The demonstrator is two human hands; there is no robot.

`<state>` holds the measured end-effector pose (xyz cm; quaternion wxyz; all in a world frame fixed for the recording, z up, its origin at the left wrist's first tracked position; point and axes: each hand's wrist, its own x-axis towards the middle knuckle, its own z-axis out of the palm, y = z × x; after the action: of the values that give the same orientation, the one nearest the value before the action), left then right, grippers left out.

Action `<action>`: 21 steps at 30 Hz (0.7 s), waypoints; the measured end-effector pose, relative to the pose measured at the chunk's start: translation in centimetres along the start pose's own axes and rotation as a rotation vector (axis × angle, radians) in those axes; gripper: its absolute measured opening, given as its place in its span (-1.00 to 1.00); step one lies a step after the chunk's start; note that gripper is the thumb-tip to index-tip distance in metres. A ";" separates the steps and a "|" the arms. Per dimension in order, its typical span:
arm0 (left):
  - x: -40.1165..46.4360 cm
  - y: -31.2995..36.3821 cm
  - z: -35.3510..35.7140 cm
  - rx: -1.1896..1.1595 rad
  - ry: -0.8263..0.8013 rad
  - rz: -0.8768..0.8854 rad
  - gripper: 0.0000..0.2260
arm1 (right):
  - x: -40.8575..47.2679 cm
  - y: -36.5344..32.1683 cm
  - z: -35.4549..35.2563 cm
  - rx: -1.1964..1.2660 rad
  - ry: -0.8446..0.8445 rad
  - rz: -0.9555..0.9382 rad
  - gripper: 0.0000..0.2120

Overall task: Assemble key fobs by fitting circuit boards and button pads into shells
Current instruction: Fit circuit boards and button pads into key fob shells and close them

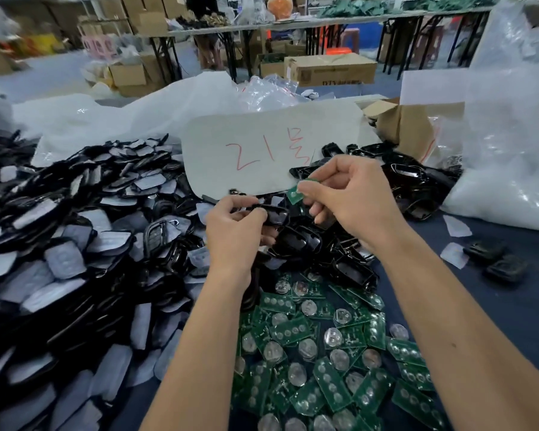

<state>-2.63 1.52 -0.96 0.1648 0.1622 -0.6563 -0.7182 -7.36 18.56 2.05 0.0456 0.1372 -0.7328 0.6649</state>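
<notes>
A large heap of black shells point(75, 259) with grey film fills the left of the frame; a smaller spread of green circuit boards point(321, 353) lies at lower centre on the dark table point(511, 306). Above centre sits a white sheet point(262, 144) with red writing. At mid-frame the left hand point(234, 231) grips a black shell point(276, 213), and just right of it the right hand point(352, 197) pinches a small green circuit board point(294, 194) between thumb and forefinger, close above the shell
</notes>
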 end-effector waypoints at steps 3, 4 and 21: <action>0.5 -0.4 0.3 -0.019 0.006 -0.020 -0.84 | 0.3 1.1 0.7 0.033 0.018 0.001 -0.79; 0.7 -0.5 0.4 -0.024 0.009 -0.024 -0.82 | 0.2 1.5 0.9 0.041 0.024 0.002 -0.78; 1.1 -0.9 0.6 -0.076 -0.069 -0.035 -0.87 | -0.6 2.6 2.2 -0.037 0.030 -0.086 -0.86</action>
<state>-3.90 1.68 -1.82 0.1353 0.1423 -0.6310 -0.7505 -7.23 16.71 -0.82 0.0875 0.1577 -0.7377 0.6506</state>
